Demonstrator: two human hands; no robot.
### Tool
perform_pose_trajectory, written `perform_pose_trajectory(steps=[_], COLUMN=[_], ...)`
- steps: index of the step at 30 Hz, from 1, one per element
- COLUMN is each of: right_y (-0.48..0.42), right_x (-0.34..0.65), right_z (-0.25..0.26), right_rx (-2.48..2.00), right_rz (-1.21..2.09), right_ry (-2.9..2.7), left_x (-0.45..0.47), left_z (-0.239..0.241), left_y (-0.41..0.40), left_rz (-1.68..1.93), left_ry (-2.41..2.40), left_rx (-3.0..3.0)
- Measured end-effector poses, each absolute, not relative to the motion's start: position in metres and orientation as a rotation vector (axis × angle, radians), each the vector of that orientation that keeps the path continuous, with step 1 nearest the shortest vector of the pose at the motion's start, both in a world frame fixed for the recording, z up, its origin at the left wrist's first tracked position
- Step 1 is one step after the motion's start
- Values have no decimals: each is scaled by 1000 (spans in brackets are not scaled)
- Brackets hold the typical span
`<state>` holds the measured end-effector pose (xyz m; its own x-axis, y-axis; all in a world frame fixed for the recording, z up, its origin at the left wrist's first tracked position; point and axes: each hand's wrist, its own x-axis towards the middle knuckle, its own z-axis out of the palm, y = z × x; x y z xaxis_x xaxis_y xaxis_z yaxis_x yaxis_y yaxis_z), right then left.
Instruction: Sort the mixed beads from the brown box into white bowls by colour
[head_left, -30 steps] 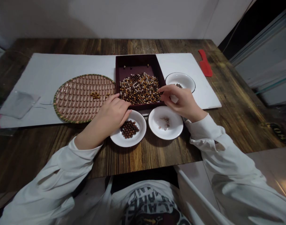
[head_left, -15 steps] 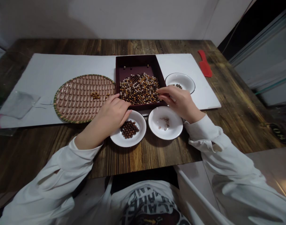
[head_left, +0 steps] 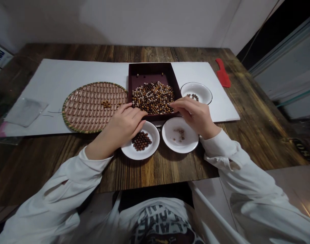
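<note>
A dark red box (head_left: 150, 78) holds a heap of mixed beads (head_left: 152, 96) in brown, yellow and pale tones. My left hand (head_left: 126, 123) rests at the box's front left corner, fingers stretched over the rim. Beneath it sits a white bowl (head_left: 153, 147) with dark brown beads (head_left: 142, 140). At the box's front right, my right hand (head_left: 195, 113) has thumb and forefinger brought together by the beads; whatever is between them is too small to see. Below that hand, another white bowl (head_left: 167, 144) contains a few pale pinkish beads (head_left: 179, 135).
Left of the box lies a woven tray (head_left: 86, 105) with several yellow-brown beads (head_left: 106, 104). A third bowl (head_left: 204, 93) with greenish beads stands on the white board (head_left: 221, 108). A red scraper-like tool (head_left: 223, 74) and a clear plastic bag (head_left: 26, 112) lie farther out.
The whole view has shifted slightly, so the things appear a little farther right and lower. Both hands keep nearly the same places at the box.
</note>
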<state>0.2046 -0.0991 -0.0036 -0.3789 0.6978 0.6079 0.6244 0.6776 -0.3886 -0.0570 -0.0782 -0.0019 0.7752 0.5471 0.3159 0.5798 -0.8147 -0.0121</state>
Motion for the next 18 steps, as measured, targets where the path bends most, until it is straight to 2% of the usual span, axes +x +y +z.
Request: perform_pose_trajectory(steps=[10, 18], right_y=[-102, -101], right_x=[199, 199], right_z=[-7, -10], right_rx=[-991, -930], right_rz=[163, 69], right_ry=[-2118, -2094], left_x=[-57, -57], left_z=[-2, -3], left_y=[-79, -79], left_rz=[-422, -456], left_ry=[-881, -860], left_rx=[-2809, -2807])
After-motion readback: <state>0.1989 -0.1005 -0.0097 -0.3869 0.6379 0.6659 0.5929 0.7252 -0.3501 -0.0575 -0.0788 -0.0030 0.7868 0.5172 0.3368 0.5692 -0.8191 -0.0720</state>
